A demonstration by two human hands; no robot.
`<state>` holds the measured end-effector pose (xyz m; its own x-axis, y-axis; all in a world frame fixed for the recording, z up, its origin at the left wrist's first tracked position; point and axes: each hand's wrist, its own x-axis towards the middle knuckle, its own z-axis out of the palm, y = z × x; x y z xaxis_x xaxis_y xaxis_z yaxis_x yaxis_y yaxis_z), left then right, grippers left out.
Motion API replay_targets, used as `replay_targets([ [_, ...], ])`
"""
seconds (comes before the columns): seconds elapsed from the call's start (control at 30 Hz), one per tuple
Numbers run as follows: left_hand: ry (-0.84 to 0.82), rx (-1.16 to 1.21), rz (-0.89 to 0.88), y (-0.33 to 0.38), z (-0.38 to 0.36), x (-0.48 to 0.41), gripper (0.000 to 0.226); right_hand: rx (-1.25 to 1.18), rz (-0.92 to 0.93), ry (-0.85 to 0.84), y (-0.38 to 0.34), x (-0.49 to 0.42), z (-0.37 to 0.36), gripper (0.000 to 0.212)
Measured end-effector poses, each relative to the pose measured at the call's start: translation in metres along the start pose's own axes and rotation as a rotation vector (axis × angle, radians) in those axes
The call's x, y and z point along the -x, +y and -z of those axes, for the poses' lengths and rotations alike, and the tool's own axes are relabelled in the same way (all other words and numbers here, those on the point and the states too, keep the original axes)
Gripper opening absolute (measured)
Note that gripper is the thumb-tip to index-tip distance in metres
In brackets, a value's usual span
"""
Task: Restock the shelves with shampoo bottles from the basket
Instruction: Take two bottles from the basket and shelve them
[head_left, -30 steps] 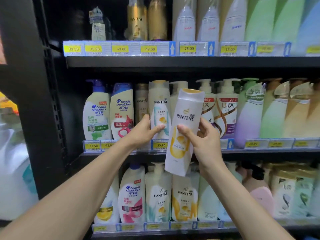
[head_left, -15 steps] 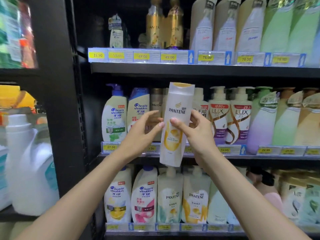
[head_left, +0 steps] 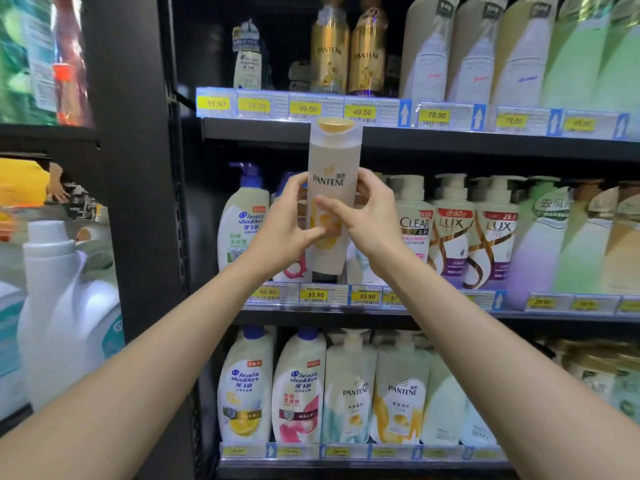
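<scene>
Head camera, facing dark shop shelving. Both bare arms stretched forward, left hand [head_left: 280, 230] and right hand [head_left: 372, 220] clamped from either side on one white shampoo bottle [head_left: 334, 150] with a yellow cap. Held upright in the air in front of the shelving, resting on no shelf; cap level with the front edge of the upper shelf [head_left: 450, 142], base just above the yellow price tags [head_left: 315, 295] of the middle shelf [head_left: 346, 315]. Left fingers curled round the bottle's left side, thumb pressed onto the front label. Right thumb laid across the front too, close to the left thumb, with the right fingers hooked round the right edge.

Behind the hands, on the middle shelf: a white pump bottle with a blue top [head_left: 242, 220] to the left, then to the right a white bottle marked Clear [head_left: 414, 223] and two pump bottles with brown swirls [head_left: 453, 230], all standing side by side. Further right, pale green and purple bottles, blurred.

On the upper shelf, two gold bottles [head_left: 329, 53] directly above the held one, beside tall pale bottles [head_left: 429, 57]. On the lower shelf [head_left: 363, 465], a tight row of white pump bottles [head_left: 349, 393]. In the neighbouring bay at far left, a large white jug [head_left: 59, 306].
</scene>
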<state>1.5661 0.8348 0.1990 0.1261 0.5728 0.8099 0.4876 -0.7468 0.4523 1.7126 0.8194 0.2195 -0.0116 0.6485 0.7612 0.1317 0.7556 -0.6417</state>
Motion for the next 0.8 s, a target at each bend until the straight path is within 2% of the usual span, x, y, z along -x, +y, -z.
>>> replay_targets([
  [0.13,-0.005,-0.041,0.038,-0.004,-0.005,-0.002,0.080,0.204,0.041,0.017,0.000,-0.006,-0.001,0.048],
  [0.27,-0.008,-0.110,0.020,-0.012,-0.010,0.005,0.071,0.289,0.074,0.001,0.008,-0.002,0.001,0.056],
  [0.37,-0.019,-0.153,0.077,-0.014,-0.017,0.012,0.064,0.369,0.047,-0.019,0.015,-0.001,0.002,0.056],
  [0.6,0.023,-0.437,0.145,-0.016,-0.030,0.023,0.057,0.471,0.020,-0.043,0.030,0.002,-0.001,0.054],
  [0.7,0.043,-0.533,0.136,-0.014,-0.028,0.025,0.071,0.570,0.034,-0.016,0.031,-0.001,-0.005,0.064],
  [0.8,0.054,-0.564,0.131,-0.013,-0.030,0.026,0.094,0.616,0.084,-0.010,0.030,-0.002,-0.008,0.099],
])
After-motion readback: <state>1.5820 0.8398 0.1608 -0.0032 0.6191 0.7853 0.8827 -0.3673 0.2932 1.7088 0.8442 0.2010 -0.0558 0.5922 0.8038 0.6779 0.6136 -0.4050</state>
